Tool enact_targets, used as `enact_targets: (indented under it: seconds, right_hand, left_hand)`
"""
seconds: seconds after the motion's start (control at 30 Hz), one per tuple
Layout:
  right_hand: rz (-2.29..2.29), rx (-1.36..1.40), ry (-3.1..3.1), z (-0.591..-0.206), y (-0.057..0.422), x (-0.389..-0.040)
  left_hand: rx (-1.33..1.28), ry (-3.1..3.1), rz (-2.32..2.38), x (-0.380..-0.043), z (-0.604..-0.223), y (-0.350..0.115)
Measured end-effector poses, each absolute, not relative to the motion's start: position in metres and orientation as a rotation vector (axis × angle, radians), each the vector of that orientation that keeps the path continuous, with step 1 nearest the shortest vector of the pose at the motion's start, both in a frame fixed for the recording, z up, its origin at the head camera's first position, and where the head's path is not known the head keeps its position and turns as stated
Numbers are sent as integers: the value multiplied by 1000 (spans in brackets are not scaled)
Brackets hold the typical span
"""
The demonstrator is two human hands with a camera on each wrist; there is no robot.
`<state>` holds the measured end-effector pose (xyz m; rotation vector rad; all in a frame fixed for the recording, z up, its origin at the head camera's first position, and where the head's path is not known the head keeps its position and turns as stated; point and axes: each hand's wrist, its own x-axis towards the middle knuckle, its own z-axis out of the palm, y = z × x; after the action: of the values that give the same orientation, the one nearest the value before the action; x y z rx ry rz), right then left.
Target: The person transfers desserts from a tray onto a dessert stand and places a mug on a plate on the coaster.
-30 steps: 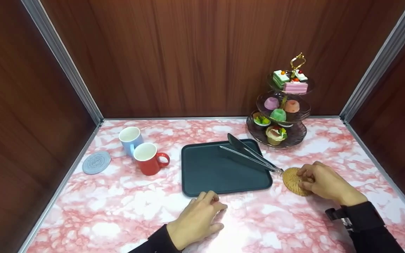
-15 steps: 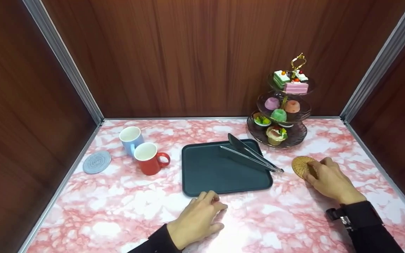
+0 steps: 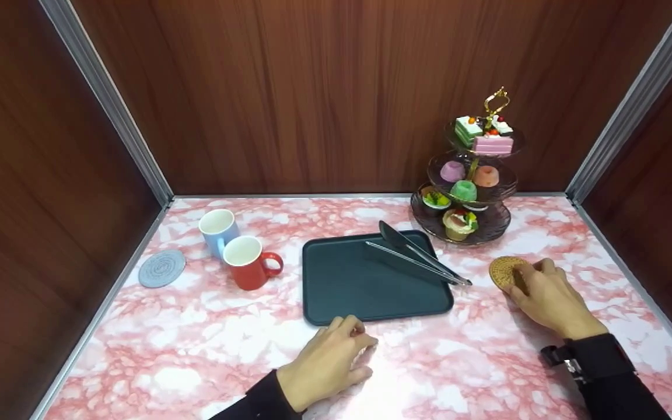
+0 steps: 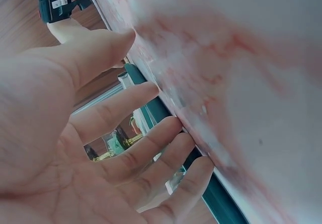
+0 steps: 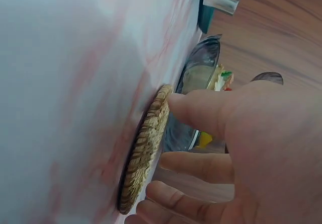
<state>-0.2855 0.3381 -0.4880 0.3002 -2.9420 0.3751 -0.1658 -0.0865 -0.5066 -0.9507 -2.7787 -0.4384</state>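
Observation:
On the right of the table a round woven straw coaster [image 3: 507, 273] lies flat. My right hand [image 3: 553, 298] is over its near right edge; in the right wrist view the thumb tip [image 5: 180, 103] touches the coaster [image 5: 146, 151], and the other fingers are extended beside it, not curled round it. My left hand [image 3: 327, 364] rests on the table in front of the dark green tray [image 3: 365, 291], its fingers loosely bent and holding nothing. Fingertips of that hand [image 4: 126, 138] are close to the tray's near edge [image 4: 221, 201]. A pair of tongs [image 3: 423, 262] lies across the tray's right side.
Behind the coaster stands a three-tier stand [image 3: 490, 224] with small cakes and tarts. On the left are a red mug [image 3: 248, 274], a blue mug [image 3: 213, 230] and a grey round coaster [image 3: 162, 268]. Brown wood-look panels [image 3: 312, 99] enclose the table [image 3: 196, 344].
My right hand has slid the straw coaster away from me and to the right, from beside the tongs' end, slowing lately. My left hand, tray and mugs have stayed put.

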Motion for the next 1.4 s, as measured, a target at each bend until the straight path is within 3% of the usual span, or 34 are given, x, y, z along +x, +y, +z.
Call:
enact_targets:
  seconds: [0.5,1.4]
  right_hand:
    - [523,443,-2639,-487,308,-286]
    - [682,686,-2451,-478,241,-274]
  left_hand:
    - [-853,-2642,-511,-182,-491,-102]
    - [-350,-2402,-673,-217,-471,-169]
